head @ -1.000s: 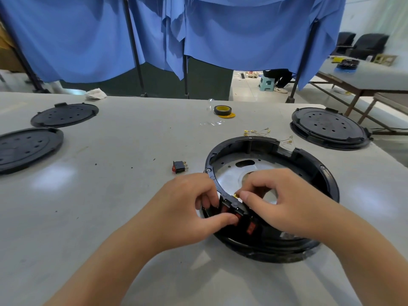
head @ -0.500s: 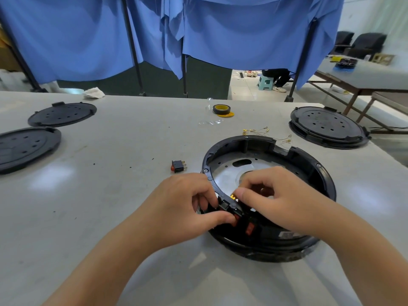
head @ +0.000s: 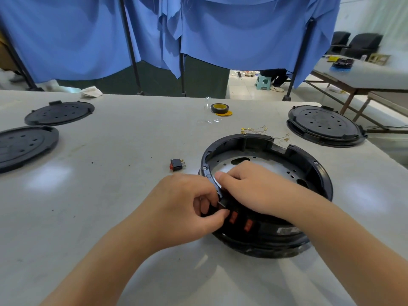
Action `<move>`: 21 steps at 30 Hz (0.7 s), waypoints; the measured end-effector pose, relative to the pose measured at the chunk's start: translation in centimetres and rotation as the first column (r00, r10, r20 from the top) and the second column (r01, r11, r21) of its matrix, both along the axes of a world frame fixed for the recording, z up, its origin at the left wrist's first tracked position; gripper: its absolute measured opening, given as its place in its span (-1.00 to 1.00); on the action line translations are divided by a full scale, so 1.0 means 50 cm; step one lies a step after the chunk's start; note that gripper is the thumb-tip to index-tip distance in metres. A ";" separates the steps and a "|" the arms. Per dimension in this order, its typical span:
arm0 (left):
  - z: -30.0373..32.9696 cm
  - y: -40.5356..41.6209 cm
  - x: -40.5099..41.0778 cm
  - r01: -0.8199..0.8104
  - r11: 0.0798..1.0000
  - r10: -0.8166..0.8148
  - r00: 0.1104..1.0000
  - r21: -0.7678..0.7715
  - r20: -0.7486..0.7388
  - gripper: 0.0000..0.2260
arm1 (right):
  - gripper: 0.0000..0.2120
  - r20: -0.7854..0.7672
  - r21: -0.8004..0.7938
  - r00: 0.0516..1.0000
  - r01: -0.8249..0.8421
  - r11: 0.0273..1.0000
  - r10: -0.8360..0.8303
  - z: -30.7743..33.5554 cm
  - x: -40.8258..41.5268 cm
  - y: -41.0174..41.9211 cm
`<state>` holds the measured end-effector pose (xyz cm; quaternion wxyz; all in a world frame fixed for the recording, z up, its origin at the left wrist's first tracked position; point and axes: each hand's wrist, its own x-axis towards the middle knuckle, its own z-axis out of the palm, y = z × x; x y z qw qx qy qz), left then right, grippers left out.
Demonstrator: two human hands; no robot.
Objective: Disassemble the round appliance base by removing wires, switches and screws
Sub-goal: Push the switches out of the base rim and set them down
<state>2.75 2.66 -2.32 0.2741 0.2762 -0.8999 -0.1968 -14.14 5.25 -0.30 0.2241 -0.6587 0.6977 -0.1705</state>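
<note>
2 hands work the round base [head: 309, 173]: left hand [head: 183, 208] pinches its wall, right hand [head: 254, 191] grips the rim.

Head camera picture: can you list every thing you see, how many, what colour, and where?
round black plastic appliance base: one, black, table centre-right, two red switches in its front wall
loose rocker switch: one, black and red, left of the base
thin wires with gold terminals: a few, behind the base
roll of tape: one, black and yellow, far centre
round black covers: three, two far left, one far right
grey table: one
blue curtains: behind the table
left hand: pinching at the base's front rim
right hand: fingers curled over the rim
</note>
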 end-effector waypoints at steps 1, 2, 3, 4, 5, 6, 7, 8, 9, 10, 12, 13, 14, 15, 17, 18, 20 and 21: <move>0.000 0.001 0.000 -0.004 1.000 0.004 1.000 -0.007 0.002 -0.78 | -0.48 -0.014 -0.005 1.000 0.009 1.000 -0.009 -0.003 0.007 -0.003; 0.001 0.001 -0.001 -0.007 1.000 0.007 1.000 -0.011 0.001 -0.78 | -0.49 -0.025 -0.006 1.000 0.014 1.000 -0.014 -0.004 0.014 -0.005; 0.001 0.001 -0.001 -0.006 1.000 0.006 1.000 -0.012 0.002 -0.79 | -0.51 -0.030 -0.004 0.999 0.011 1.000 -0.011 -0.005 0.020 -0.004; 0.001 0.001 -0.002 -0.002 1.000 0.002 1.000 -0.016 0.005 -0.79 | -0.54 -0.030 -0.005 1.000 0.002 1.000 -0.002 -0.005 0.024 -0.004; 0.001 0.001 -0.003 0.001 1.000 -0.001 1.000 -0.022 0.012 -0.81 | -0.58 -0.024 -0.016 1.000 -0.010 1.000 0.010 -0.006 0.026 -0.003; 0.001 0.001 -0.003 0.002 1.000 -0.002 1.000 -0.029 0.016 -0.82 | -0.62 -0.019 -0.028 1.000 -0.023 0.999 0.023 -0.005 0.027 -0.002; 0.000 0.001 -0.003 0.002 0.999 -0.001 1.000 -0.034 0.017 -0.82 | -0.64 -0.015 -0.037 0.999 -0.032 0.999 0.031 -0.005 0.026 -0.002; 0.000 0.001 -0.003 0.000 0.999 0.000 1.000 -0.037 0.016 -0.81 | -0.65 -0.012 -0.042 0.999 -0.036 0.998 0.036 -0.005 0.025 -0.003; 0.000 0.001 -0.003 -0.001 0.999 0.002 1.000 -0.039 0.014 -0.81 | -0.66 -0.014 -0.042 0.999 -0.041 0.998 0.041 -0.006 0.024 -0.003; 0.000 0.001 -0.003 -0.002 0.999 0.003 1.000 -0.041 0.015 -0.81 | -0.67 -0.018 -0.039 0.999 -0.047 0.998 0.046 -0.006 0.023 -0.004; 0.000 0.000 -0.003 -0.002 0.999 0.002 1.000 -0.043 0.013 -0.81 | -0.69 -0.017 -0.033 0.999 -0.045 0.998 0.044 -0.007 0.024 -0.004; -0.001 0.000 -0.003 0.001 0.999 0.000 1.000 -0.043 0.008 -0.82 | -0.69 -0.016 -0.029 0.999 -0.043 0.999 0.042 -0.006 0.023 -0.004; -0.001 -0.001 -0.003 0.004 0.999 -0.004 1.000 -0.042 0.003 -0.83 | -0.70 -0.015 -0.025 0.999 -0.040 0.999 0.040 -0.006 0.023 -0.004; -0.002 -0.001 -0.004 0.009 0.999 -0.009 1.000 -0.040 -0.001 -0.83 | -0.70 -0.015 -0.020 0.999 -0.039 0.999 0.039 -0.004 0.023 -0.003; -0.002 -0.001 -0.004 0.015 0.999 -0.015 1.000 -0.035 -0.005 -0.83 | -0.69 -0.017 -0.010 0.999 -0.044 0.999 0.044 -0.001 0.022 -0.001; -0.003 0.000 -0.004 0.015 0.999 -0.015 1.000 -0.036 -0.006 -0.83 | -0.69 -0.017 -0.007 0.999 -0.047 0.999 0.047 0.002 0.022 0.000; -0.003 0.000 -0.005 0.011 0.999 -0.012 1.000 -0.040 -0.010 -0.84 | -0.70 -0.006 -0.002 0.999 -0.052 0.999 0.052 0.006 0.023 0.000; -0.003 0.001 -0.005 0.010 0.999 -0.011 1.000 -0.040 -0.012 -0.85 | -0.71 -0.001 0.002 0.998 -0.056 0.998 0.056 0.007 0.023 0.001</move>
